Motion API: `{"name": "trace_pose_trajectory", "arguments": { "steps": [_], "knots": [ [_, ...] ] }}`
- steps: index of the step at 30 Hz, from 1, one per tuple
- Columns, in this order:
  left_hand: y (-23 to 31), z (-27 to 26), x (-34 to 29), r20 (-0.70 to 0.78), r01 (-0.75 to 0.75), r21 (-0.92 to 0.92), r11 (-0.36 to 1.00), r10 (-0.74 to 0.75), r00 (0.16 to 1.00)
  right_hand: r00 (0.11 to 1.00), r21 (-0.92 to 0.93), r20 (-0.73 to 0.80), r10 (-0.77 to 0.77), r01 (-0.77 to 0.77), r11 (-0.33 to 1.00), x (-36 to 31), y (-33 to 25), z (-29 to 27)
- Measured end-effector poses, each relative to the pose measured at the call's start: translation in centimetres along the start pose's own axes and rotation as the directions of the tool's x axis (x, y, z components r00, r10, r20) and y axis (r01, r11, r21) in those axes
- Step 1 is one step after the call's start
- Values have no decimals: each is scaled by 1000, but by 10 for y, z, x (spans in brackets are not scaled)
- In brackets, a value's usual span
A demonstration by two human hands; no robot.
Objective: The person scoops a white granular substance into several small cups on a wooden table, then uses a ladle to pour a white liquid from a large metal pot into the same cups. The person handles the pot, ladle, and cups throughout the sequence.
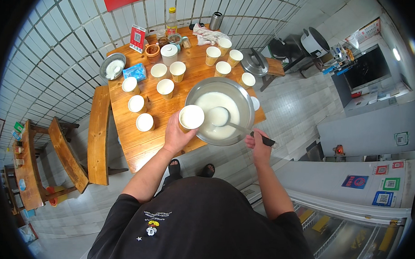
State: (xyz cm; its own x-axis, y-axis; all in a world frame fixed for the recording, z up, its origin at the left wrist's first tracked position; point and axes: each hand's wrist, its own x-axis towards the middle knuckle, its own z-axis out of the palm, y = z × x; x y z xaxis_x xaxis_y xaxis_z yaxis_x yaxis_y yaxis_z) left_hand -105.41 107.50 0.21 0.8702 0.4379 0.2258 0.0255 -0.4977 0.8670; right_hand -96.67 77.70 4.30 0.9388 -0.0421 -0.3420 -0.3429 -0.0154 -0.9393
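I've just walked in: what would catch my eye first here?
Probably the big metal bowl of white liquid, right on the wooden table. The right hand holds a ladle reaching into it. The left hand holds a pale cup by its left rim; more cups stand across the table.

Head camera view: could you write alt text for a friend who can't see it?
A person's left hand holds a paper cup by a large metal bowl of white liquid, while the right hand holds a ladle reaching into the bowl. More paper cups stand on the wooden table.
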Motion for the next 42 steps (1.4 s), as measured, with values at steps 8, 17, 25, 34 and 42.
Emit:
{"name": "trace_pose_trajectory", "arguments": {
  "steps": [8, 17, 25, 34, 42],
  "knots": [
    [6, 2, -1, -4, -11, -6, 1000, 11, 1000, 996, 5, -8, -91, 91, 996, -20, -65, -8],
    [10, 4, 1, -27, -17, 14, 1000, 18, 999, 985, 4, 47, -166, 166, 986, -51, -137, 3],
    [13, 9, 2, -59, -40, 47, 998, 42, 997, 967, -46, 146, -208, 217, 975, -69, -153, 13],
    [17, 7, 1, -60, -30, 62, 998, 34, 998, 927, -150, 251, -277, 320, 935, -94, -142, 27],
    [19, 6, 0, -54, -14, 54, 998, 16, 998, 843, -163, 354, -406, 483, 860, -100, -126, 25]
  ]
}}
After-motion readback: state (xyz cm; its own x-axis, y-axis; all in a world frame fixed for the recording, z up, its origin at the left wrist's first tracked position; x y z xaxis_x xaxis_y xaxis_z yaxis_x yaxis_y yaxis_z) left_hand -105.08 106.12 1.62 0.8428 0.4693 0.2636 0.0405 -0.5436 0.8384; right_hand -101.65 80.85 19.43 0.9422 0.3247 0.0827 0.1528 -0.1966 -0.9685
